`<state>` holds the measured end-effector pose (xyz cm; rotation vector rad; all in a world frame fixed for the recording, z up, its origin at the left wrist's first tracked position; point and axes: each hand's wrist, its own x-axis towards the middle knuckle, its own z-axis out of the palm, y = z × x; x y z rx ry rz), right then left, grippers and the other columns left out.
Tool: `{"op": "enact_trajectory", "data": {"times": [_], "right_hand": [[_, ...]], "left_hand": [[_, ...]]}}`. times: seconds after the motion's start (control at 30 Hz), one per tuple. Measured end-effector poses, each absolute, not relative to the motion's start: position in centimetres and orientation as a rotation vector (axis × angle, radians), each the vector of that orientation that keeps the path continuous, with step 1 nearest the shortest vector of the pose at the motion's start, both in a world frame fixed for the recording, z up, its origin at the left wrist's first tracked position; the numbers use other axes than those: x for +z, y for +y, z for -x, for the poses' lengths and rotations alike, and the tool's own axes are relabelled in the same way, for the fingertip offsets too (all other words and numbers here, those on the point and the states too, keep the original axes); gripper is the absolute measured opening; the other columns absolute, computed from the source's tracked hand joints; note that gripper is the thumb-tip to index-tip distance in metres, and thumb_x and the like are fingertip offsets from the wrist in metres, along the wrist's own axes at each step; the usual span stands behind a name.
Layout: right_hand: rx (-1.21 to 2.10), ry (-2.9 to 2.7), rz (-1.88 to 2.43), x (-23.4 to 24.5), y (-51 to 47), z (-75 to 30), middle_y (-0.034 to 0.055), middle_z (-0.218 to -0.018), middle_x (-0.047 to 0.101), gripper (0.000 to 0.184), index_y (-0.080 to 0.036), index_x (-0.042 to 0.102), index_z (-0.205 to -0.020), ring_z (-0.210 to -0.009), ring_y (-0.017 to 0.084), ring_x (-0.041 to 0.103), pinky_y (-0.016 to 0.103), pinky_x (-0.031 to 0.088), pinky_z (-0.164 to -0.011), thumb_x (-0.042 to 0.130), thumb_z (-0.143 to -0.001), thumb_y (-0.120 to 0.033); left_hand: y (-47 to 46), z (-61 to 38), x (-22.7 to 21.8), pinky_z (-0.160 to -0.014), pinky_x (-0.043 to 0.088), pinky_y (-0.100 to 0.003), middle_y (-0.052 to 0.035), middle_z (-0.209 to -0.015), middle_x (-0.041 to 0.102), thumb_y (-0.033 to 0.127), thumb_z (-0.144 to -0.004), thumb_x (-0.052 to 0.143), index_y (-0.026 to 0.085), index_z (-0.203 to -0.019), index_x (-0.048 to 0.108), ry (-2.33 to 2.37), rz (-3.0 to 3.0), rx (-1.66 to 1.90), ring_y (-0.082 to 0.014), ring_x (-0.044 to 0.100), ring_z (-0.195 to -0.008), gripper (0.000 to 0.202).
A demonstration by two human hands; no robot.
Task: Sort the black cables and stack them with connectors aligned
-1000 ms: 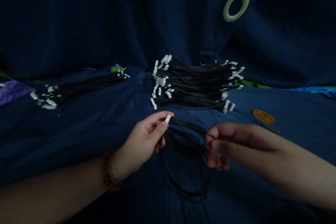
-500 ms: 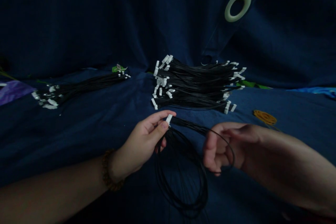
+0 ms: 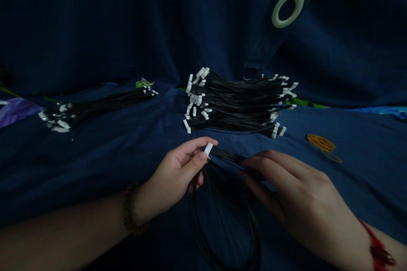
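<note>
My left hand (image 3: 182, 167) pinches a white connector (image 3: 208, 150) between thumb and forefinger. Several thin black wires (image 3: 227, 155) run from the connector to the right, and others hang below it in a loose loop. My right hand (image 3: 295, 186) has its thumb and fingers closed around the wires a short way right of the connector; its fingertips are partly hidden behind them. Just beyond both hands lies a stack of black wire bundles (image 3: 238, 101) with white connectors at both ends.
A smaller wire bundle (image 3: 104, 101) with white ends lies at the left on dark blue cloth (image 3: 143, 152). Orange rubber bands (image 3: 321, 142) lie at the right. A blue curtain with a pale ring (image 3: 288, 8) hangs behind. A purple patch (image 3: 20, 110) shows at the left edge.
My right hand has turned over, back upward, and closed on the wires. The wire that curved over its fingers no longer shows there. My left hand has shifted slightly right and down.
</note>
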<state>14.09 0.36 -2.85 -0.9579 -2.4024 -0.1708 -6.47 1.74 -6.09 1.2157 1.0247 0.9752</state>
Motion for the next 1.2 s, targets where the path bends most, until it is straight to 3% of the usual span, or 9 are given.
{"op": "enact_trajectory", "data": {"times": [0.27, 0.47, 0.63, 0.73, 0.93, 1.2], "right_hand": [[-0.156, -2.425, 0.966, -3.0, 0.4, -14.2, 0.0038, -0.085, 0.056, 0.017, -0.018, 0.053, -0.1, -0.073, 0.014, 0.053, 0.027, 0.044, -0.063, 0.051, -0.083, -0.016], [0.186, -2.36, 1.037, -2.5, 0.4, -14.0, 0.0021, -0.081, 0.055, 0.009, -0.018, 0.05, -0.093, -0.068, 0.012, 0.053, 0.023, 0.042, -0.059, 0.047, -0.085, -0.017], [-0.146, -2.46, 0.885, -2.5, -0.2, -14.3, 0.0069, -0.091, 0.055, 0.031, -0.019, 0.052, -0.112, -0.075, 0.016, 0.051, 0.028, 0.042, -0.06, 0.054, -0.081, -0.014], [-0.16, -2.52, 0.811, -2.5, -0.3, -14.2, 0.0082, -0.09, 0.056, 0.031, -0.017, 0.055, -0.111, -0.075, 0.017, 0.05, 0.029, 0.041, -0.059, 0.053, -0.081, -0.012], [0.039, -2.484, 0.86, -2.5, 0.1, -13.6, 0.0063, -0.09, 0.056, 0.024, -0.017, 0.057, -0.107, -0.075, 0.014, 0.051, 0.026, 0.043, -0.061, 0.051, -0.084, -0.015], [0.537, -2.433, 0.969, -2.5, 0.4, -12.8, 0.0038, -0.086, 0.059, 0.018, -0.019, 0.059, -0.096, -0.079, 0.013, 0.055, 0.026, 0.044, -0.069, 0.045, -0.086, -0.015]], "left_hand": [[1.6, 6.4, -5.8, -0.038, 0.033, -0.01, 0.0042, -0.054, 0.043, 0.041, -0.082, 0.049, 0.02, -0.117, 0.048, 1.035, -1.215, 0.929, -0.0027, 0.041, -0.042, 0.04], [1.7, 6.5, -5.4, -0.038, 0.031, -0.009, 0.0035, -0.061, 0.044, 0.04, -0.08, 0.052, 0.021, -0.116, 0.051, 0.927, -1.052, 0.799, -0.0007, 0.04, -0.043, 0.04], [1.7, 6.5, -5.0, -0.04, 0.031, -0.006, 0.0041, -0.063, 0.043, 0.033, -0.08, 0.054, 0.023, -0.111, 0.055, 0.852, -0.86, 0.656, 0.0022, 0.038, -0.044, 0.032], [1.7, 6.5, -5.1, -0.037, 0.03, -0.007, 0.0053, -0.058, 0.04, 0.033, -0.081, 0.053, 0.022, -0.112, 0.054, 0.809, -0.906, 0.641, 0.001, 0.037, -0.041, 0.032], [1.6, 6.5, -5.5, -0.037, 0.031, -0.008, 0.0045, -0.06, 0.042, 0.037, -0.081, 0.051, 0.02, -0.114, 0.051, 0.823, -1.004, 0.574, 0.0005, 0.038, -0.042, 0.037], [1.4, 6.4, -5.5, -0.036, 0.031, -0.008, 0.0025, -0.061, 0.047, 0.039, -0.083, 0.047, 0.016, -0.119, 0.048, 0.887, -1.192, 0.458, -0.0016, 0.042, -0.045, 0.043]]}}
